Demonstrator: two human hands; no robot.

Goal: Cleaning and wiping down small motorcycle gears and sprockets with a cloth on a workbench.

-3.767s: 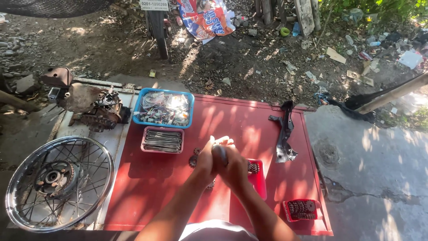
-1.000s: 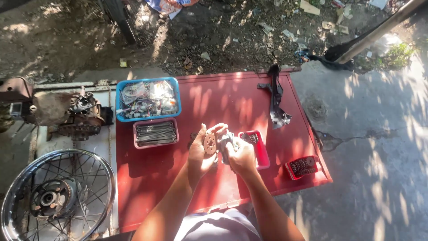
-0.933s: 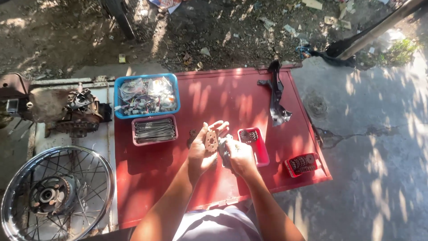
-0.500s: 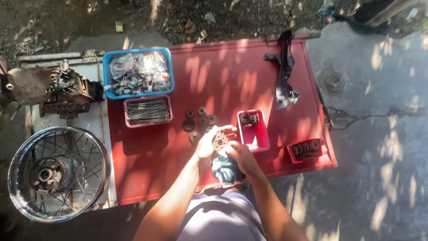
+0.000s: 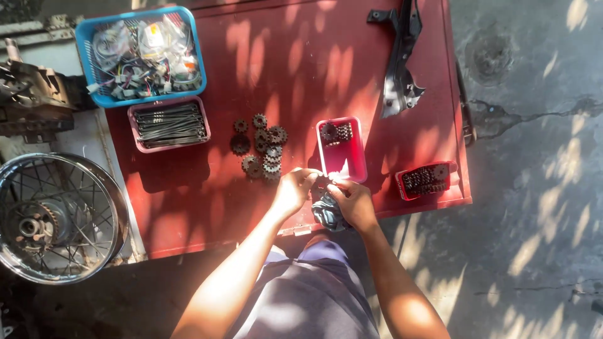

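Observation:
My left hand [image 5: 294, 189] and my right hand [image 5: 353, 202] meet over the near edge of the red table [image 5: 188, 201]. Between their fingertips they hold a small dark gear [image 5: 322, 182]. A dark grey rag [image 5: 329, 213] is bunched in my right hand and hangs below it. A cluster of several small rusty gears [image 5: 260, 147] lies on the table just left of my hands. A small red tray [image 5: 342, 149] with a few gears in it sits right behind my hands.
A blue basket of wires and connectors [image 5: 141, 55] and a pink tray of spokes [image 5: 168, 123] stand at the table's left. A red tray of parts [image 5: 424, 181] and a black metal bracket [image 5: 401, 59] are on the right. A spoked wheel [image 5: 53, 216] and an engine part [image 5: 31, 100] lie left.
The view has tilted down and drawn closer to the table. My hands came down from mid-table toward its near edge, still holding a gear, with the rag now in my right hand.

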